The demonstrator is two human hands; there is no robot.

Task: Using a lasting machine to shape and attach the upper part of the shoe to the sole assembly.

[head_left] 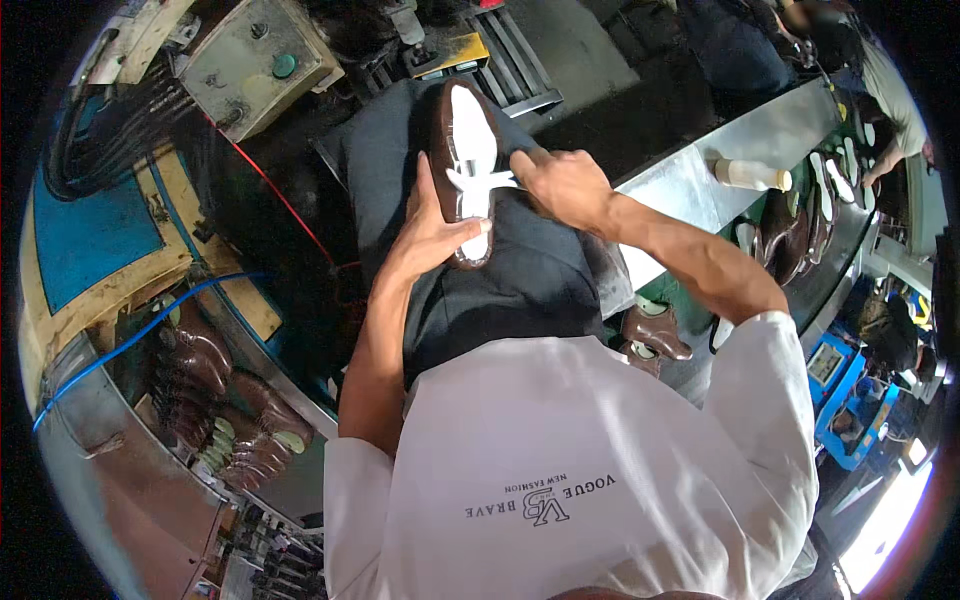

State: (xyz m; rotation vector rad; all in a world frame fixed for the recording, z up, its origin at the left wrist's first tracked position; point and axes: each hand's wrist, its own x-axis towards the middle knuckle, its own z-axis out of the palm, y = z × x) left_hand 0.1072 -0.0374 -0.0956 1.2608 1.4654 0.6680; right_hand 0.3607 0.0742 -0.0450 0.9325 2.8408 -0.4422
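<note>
A brown shoe [444, 130] lies bottom-up across my lap, toe pointing away from me, its white underside facing up. My left hand [440, 230] grips it from the left near the heel, thumb pressed on the white bottom and fingers along the side. My right hand [565, 185] is closed beside the shoe's middle. From its fingers a narrow white strip-like piece [500, 180] reaches across the shoe's waist. Glare on the white underside blurs where this piece ends, and its exact kind cannot be made out.
A metal bench [680, 185] runs along my right, with a whitish bottle [750, 174] lying on it. Brown shoes [785, 230] stand beyond it, near another person's hand [882, 165]. More shoes [205, 360] fill a rack at left. A control box [255, 65] with a green button is ahead.
</note>
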